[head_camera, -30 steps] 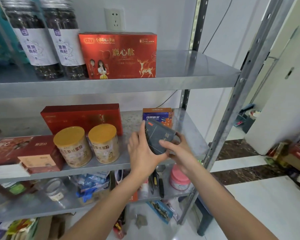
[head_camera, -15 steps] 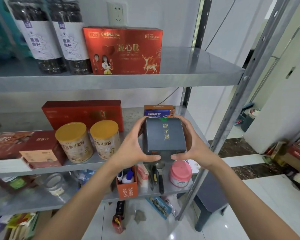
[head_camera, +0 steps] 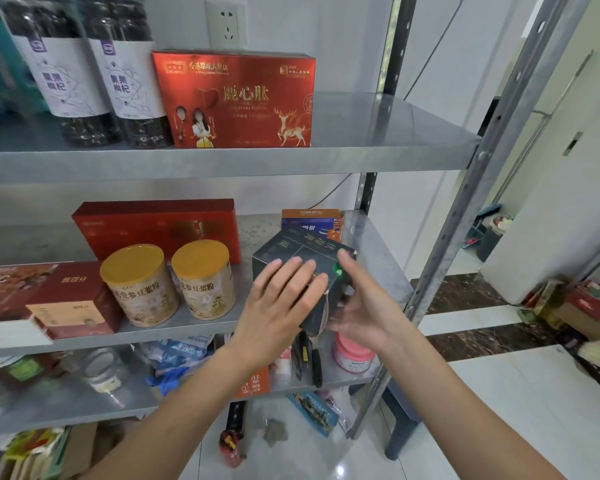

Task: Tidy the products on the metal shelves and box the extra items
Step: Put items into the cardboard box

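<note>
A dark box with gold lettering [head_camera: 300, 251] is tilted in front of the middle metal shelf [head_camera: 378, 251], near its right end. My left hand [head_camera: 278, 306] lies flat on the box's front face, fingers spread. My right hand [head_camera: 357, 313] holds the box's right side and underside, one finger raised along its edge. Behind the box stands an orange and blue carton [head_camera: 310, 221]. Two gold-lidded cans [head_camera: 136, 284] [head_camera: 203, 278] stand to the left, in front of a long red box [head_camera: 156, 225].
The top shelf [head_camera: 395, 133] carries a red deer gift box [head_camera: 236, 98] and two dark jars [head_camera: 63, 71]. A dark red carton [head_camera: 73, 296] sits at the middle shelf's left. The lower shelf holds a pink tub [head_camera: 352, 353], a glass jar [head_camera: 99, 370] and packets. The upright post [head_camera: 465, 199] is right.
The dark box has turned from facing me squarely to a tilted, corner-up pose. My left hand moved from its side onto its front face; my right hand dropped lower on its right side.
</note>
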Demonstrator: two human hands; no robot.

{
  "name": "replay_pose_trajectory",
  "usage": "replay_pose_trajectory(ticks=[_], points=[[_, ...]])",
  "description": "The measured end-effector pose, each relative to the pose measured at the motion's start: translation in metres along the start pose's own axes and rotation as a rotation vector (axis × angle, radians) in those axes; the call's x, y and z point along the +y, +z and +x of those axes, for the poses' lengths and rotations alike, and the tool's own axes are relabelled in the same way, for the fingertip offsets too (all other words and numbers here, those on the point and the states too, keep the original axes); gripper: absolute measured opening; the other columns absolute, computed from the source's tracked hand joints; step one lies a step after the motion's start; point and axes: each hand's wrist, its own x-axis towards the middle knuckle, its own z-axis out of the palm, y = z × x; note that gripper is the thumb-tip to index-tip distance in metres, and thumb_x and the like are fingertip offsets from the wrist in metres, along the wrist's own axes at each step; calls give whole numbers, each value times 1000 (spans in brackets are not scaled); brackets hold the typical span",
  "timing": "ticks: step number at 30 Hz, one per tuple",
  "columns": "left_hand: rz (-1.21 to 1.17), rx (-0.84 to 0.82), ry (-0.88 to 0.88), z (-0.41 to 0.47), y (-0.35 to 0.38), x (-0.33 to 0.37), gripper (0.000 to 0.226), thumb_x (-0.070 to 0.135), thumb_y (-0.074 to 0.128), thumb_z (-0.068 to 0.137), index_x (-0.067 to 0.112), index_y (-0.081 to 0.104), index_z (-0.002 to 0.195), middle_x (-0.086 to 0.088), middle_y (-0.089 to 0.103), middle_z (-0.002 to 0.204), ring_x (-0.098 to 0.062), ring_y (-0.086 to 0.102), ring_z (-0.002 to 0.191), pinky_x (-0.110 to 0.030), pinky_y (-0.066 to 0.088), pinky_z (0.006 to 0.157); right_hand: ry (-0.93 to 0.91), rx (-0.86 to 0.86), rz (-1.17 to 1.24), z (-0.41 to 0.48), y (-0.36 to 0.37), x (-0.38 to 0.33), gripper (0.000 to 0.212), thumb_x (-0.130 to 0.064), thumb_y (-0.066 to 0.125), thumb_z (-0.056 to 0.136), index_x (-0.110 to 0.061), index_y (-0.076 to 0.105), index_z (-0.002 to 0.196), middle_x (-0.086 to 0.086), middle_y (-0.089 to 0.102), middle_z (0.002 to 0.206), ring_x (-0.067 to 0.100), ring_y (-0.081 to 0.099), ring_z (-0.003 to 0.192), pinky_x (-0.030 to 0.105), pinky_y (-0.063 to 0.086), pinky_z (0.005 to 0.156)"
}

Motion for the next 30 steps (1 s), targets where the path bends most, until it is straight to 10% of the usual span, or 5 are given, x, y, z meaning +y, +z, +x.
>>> replay_pose_trajectory(ticks=[6,10,13,18,30], points=[[-215,-422,80,11,-14,-9,102,32,86,64,22,29,148,-8,31,145,-25,30,135,-40,22,118,-75,245,-73,5,-8,1,45,-33,81,71,-16,67,110,10,75,93,24,74,82,35,57,62],[-836,-583,-630,19,-23,-26,105,50,83,68,47,17,150,11,15,156,-7,16,142,-40,25,116,-422,359,-758,4,-24,-12,52,-17,85,69,-28,58,112,-2,67,107,18,65,97,31,54,79],[-1169,-688,-1096,24,-21,-47,109,51,82,65,50,14,150,10,22,159,-10,28,141,-42,31,114,-421,62,-939,-4,-33,-28,69,-16,87,64,-39,52,119,-5,61,119,18,61,107,34,55,89],[-1491,-1056,-870,20,-17,-40,108,25,88,58,42,28,146,6,47,142,-12,54,126,-38,48,102,-379,-424,-1242,-8,-21,-53,88,-16,83,64,-39,39,138,-9,45,139,13,49,127,31,48,100],[-1502,-298,-1545,8,1,2,98,18,89,50,20,41,136,-5,64,122,-28,66,109,-56,52,93,-353,166,-526,8,-23,-16,84,-33,82,61,-22,45,136,-4,64,123,10,64,106,26,51,83]])
